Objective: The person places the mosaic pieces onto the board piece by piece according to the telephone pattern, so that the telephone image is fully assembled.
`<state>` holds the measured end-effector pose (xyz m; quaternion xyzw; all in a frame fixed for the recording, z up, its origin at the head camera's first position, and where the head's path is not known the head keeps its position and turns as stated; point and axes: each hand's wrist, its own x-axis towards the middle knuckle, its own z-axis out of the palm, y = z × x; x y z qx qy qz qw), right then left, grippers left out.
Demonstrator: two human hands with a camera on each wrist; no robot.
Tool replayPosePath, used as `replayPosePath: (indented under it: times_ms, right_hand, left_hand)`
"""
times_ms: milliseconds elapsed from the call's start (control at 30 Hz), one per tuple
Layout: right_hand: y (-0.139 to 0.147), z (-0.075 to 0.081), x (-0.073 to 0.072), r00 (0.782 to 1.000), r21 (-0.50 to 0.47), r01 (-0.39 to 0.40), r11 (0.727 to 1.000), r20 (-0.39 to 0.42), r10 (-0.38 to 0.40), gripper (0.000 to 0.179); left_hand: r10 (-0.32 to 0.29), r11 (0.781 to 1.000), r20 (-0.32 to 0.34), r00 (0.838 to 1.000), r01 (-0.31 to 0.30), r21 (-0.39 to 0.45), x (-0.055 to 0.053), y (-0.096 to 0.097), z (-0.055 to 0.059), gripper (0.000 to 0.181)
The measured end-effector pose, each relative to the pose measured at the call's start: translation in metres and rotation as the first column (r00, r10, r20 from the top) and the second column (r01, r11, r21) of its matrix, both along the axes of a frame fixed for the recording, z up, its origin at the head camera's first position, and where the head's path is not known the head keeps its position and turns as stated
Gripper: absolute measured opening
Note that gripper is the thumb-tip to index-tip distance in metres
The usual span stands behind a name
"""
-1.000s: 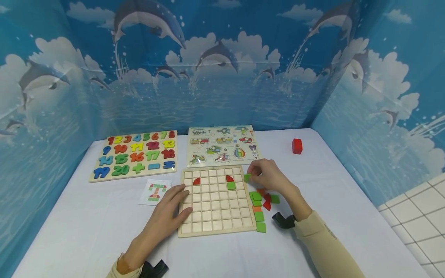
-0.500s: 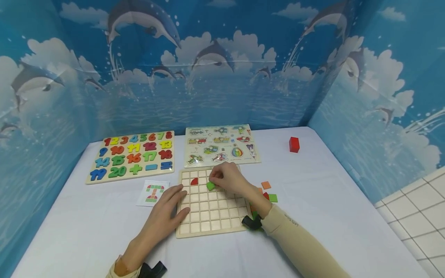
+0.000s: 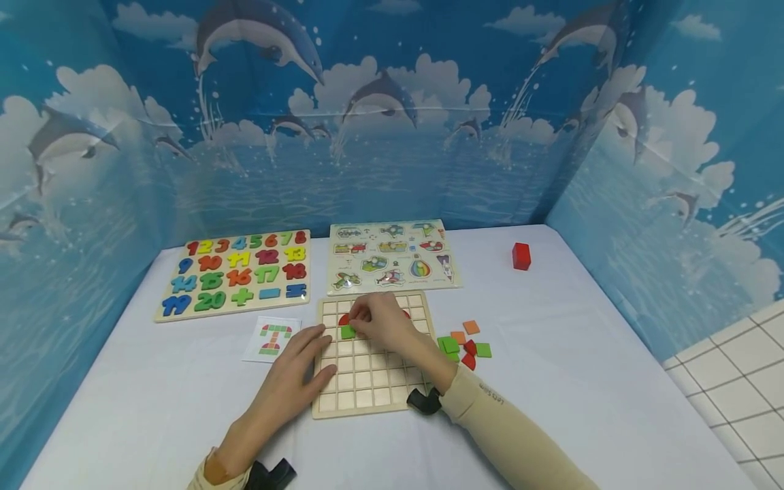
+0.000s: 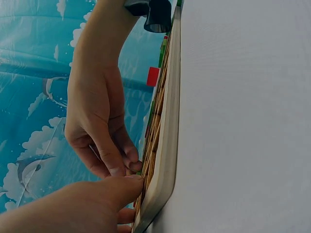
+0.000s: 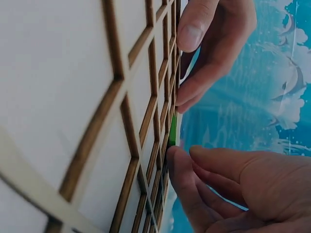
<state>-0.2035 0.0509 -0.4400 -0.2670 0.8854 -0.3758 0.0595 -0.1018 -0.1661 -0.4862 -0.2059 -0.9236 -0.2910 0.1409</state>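
My left hand [image 3: 300, 367] lies on the left edge of the wooden grid board [image 3: 380, 398], fingers spread and fairly straight. My right hand [image 3: 386, 320] reaches over the upper part of the board. Its thumb and fingertips pinch the edge of a green square tile [image 3: 348, 332] at a cell just below a red quarter-circle tile [image 3: 344, 319]. In the right wrist view the green tile [image 5: 172, 130] stands against the grid at the fingertips. Another red tile [image 3: 407, 314] shows partly behind the right hand; the cell below it is hidden.
Right of the board lie loose green tiles [image 3: 449, 345], orange tiles [image 3: 471, 327] and red tiles [image 3: 469, 347]. A pattern card [image 3: 272, 338] sits left. Behind are a number puzzle [image 3: 239, 275] and a vehicle picture puzzle [image 3: 392, 257]. A red block [image 3: 521, 256] stands at the back right.
My right hand has carried a green tile from the board's right side leftward across it to the cell below the left red tile. My left hand has stayed on the board's edge.
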Motion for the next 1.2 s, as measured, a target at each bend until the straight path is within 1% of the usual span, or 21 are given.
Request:
replayPosePath:
  times_ms: [233,433,500,567,633,700,767,900,967,1067,1200]
  right_hand:
    - [-0.006,0.003,0.005,0.996,0.070,-0.081,0.994,-0.041,0.084,0.015]
    - [-0.007,0.004,0.006,0.989,0.154,-0.082,0.985,-0.112,0.100,0.007]
    - [-0.007,0.004,0.007,0.983,0.189,-0.094,0.978,-0.136,0.120,0.007]
    - [-0.008,0.003,0.007,0.974,0.213,-0.129,0.969,-0.157,0.164,0.006]
    - [-0.008,0.003,0.008,0.963,0.236,-0.168,0.957,-0.168,0.210,0.012]
    - [-0.008,0.003,0.009,0.955,0.251,-0.190,0.949,-0.177,0.238,0.018]
    - [-0.007,0.003,0.010,0.954,0.265,-0.182,0.947,-0.184,0.235,0.019]
    - [-0.002,0.003,0.010,0.963,0.262,-0.138,0.955,-0.192,0.191,0.022]
    - [0.000,0.002,0.007,0.964,0.262,-0.126,0.957,-0.194,0.180,0.027]
    - [0.001,0.001,0.003,0.964,0.254,-0.129,0.958,-0.195,0.182,0.033]
    - [0.002,-0.001,-0.001,0.967,0.235,-0.139,0.962,-0.176,0.183,0.034]
  left_hand:
    - [0.008,1.000,0.012,1.000,-0.008,-0.007,0.001,0.000,0.001,0.053]
    - [0.009,1.000,0.018,1.000,-0.009,-0.004,0.002,0.000,0.002,0.053]
    - [0.008,1.000,0.015,1.000,-0.007,-0.007,0.002,0.000,0.003,0.053]
    - [0.007,1.000,0.012,1.000,-0.007,-0.009,0.002,0.001,0.003,0.053]
    - [0.006,1.000,0.013,1.000,-0.006,-0.012,0.001,0.001,0.003,0.052]
    - [0.007,1.000,0.017,1.000,-0.007,-0.014,0.002,0.001,0.003,0.052]
    - [0.008,1.000,0.025,1.000,-0.007,-0.015,0.002,0.001,0.004,0.053]
    - [0.010,1.000,0.029,1.000,-0.010,-0.016,0.002,0.002,0.004,0.053]
    - [0.010,1.000,0.024,1.000,-0.010,-0.019,0.001,0.001,0.003,0.053]
    - [0.009,1.000,0.020,1.000,-0.008,-0.019,0.000,0.001,0.003,0.052]
    - [0.006,1.000,0.030,1.000,-0.006,-0.015,0.001,0.002,0.003,0.052]
